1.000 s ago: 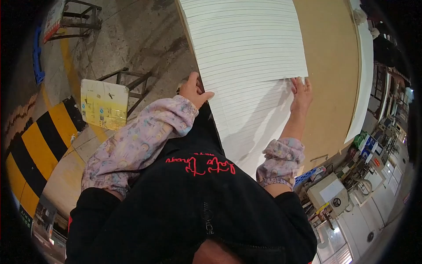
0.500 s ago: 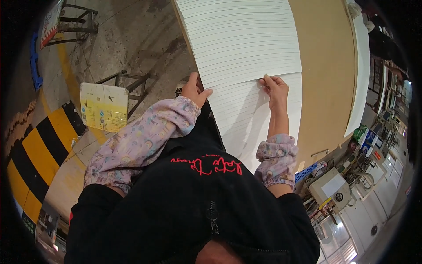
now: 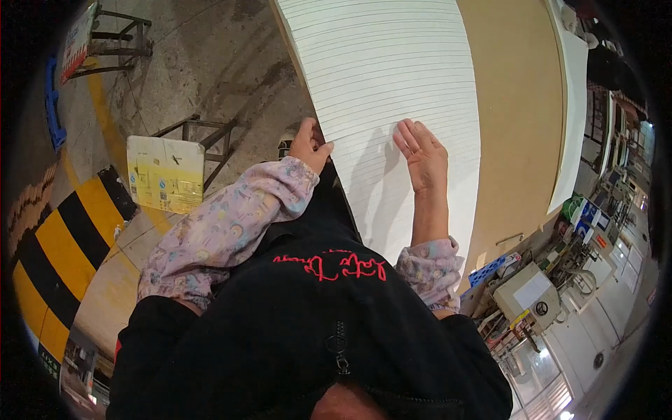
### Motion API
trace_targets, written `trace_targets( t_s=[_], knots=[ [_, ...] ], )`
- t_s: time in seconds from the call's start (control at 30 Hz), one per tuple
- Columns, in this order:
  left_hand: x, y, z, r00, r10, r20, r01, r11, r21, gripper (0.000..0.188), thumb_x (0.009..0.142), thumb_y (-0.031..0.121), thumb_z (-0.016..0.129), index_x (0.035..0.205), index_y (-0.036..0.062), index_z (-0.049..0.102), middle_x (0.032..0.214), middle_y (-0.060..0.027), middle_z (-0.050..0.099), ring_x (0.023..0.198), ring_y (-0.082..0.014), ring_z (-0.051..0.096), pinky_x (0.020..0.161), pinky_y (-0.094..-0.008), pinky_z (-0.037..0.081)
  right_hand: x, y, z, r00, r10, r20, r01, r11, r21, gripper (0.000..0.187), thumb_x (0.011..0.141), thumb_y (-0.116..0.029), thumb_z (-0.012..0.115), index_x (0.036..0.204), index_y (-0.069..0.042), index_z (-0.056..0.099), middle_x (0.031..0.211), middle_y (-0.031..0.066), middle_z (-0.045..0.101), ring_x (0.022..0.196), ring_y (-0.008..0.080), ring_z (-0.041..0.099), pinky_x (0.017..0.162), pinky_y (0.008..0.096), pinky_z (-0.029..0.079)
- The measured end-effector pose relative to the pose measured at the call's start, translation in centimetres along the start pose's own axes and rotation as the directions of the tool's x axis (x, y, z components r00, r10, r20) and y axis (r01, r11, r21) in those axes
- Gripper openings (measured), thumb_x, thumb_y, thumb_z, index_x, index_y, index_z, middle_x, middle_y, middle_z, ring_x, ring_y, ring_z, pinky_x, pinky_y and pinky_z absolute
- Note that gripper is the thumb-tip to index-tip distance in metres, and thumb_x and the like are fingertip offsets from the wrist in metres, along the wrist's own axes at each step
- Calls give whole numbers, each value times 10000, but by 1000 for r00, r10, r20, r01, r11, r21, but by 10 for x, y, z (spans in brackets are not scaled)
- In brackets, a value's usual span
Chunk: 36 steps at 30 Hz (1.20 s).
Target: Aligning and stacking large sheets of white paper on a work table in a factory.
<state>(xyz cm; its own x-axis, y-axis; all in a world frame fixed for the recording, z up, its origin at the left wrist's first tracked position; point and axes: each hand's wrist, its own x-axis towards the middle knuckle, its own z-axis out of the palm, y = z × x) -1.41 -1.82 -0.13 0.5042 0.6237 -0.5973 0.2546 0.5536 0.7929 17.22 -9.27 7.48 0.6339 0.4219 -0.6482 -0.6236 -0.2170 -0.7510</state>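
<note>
Wide white lined paper (image 3: 392, 70) lies along the left part of a brown table surface. Over its near half, my right hand (image 3: 423, 157) is open, fingers stretched and palm turned partly sideways, with nothing in it. Its shadow falls on the paper to the left; whether it touches the sheet I cannot tell. My left hand (image 3: 308, 145) stays at the paper's left edge, thumb and forefinger apart, the thumb tip against the edge. Its other fingers are partly hidden. Patterned sleeve covers (image 3: 234, 210) are on both forearms.
Brown board (image 3: 518, 91) runs right of the paper, with a white sheet (image 3: 574, 119) along its far side. Left of the table stand a yellow-white stool (image 3: 166, 173) and another stool (image 3: 80, 42). A black-yellow striped block (image 3: 70, 238) is at left, machines (image 3: 528, 297) at right.
My right hand has let go of the lined sheet's edge and opened, shifting slightly left. The raised sheet edge no longer shows as a distinct line. My left hand has barely moved.
</note>
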Motion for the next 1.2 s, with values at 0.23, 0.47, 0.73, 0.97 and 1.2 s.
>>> trace_targets(
  t_s=[0.23, 0.47, 0.73, 0.97, 1.2],
  knots=[
    [0, -1, 1, 1000, 15, 4, -15, 1000, -3, 293, 736, -35, 535, 991, 19, 401, 859, -74, 533, 729, -143, 556, 560, -256, 476, 10, 9, -15, 991, 127, -48, -112, 963, 243, 390, 831, -93, 535, 1119, 116, 376, 1080, 172, 493, 960, 238, 543, 762, 323, 488],
    [1, 0, 2, 999, 49, -13, -49, 999, -17, 300, 735, -44, 558, 980, 12, 395, 773, -80, 533, 651, -137, 560, 488, -246, 473, 29, 5, 7, 995, -4, -103, -38, 918, -395, 185, 771, -137, 633, 795, 27, 551, 757, 85, 590, 722, 134, 581, 583, 246, 448],
    [-1, 2, 1, 999, 9, 31, -10, 1000, 15, 279, 743, -24, 542, 992, 0, 419, 821, -75, 529, 697, -132, 553, 550, -248, 484, 40, 14, 8, 986, -107, -128, 43, 906, -422, 167, 739, -95, 648, 660, 11, 546, 622, 80, 578, 571, 129, 576, 506, 213, 436],
    [10, 7, -5, 993, -20, 120, 22, 1000, -12, 280, 777, 55, 571, 1015, -14, 441, 849, -103, 570, 688, -137, 572, 531, -248, 488, 37, 16, 2, 984, -144, -105, 89, 908, -410, 157, 748, -78, 632, 683, 34, 543, 632, 92, 575, 561, 131, 575, 506, 216, 464],
    [14, 4, -7, 997, 9, 82, -17, 995, 103, 298, 801, 120, 578, 1025, -28, 449, 854, -115, 589, 688, -145, 586, 527, -247, 488, 40, 20, -3, 985, -164, -43, 134, 908, -398, 163, 759, -88, 624, 694, 35, 539, 636, 101, 573, 563, 135, 574, 529, 225, 476]
  ],
)
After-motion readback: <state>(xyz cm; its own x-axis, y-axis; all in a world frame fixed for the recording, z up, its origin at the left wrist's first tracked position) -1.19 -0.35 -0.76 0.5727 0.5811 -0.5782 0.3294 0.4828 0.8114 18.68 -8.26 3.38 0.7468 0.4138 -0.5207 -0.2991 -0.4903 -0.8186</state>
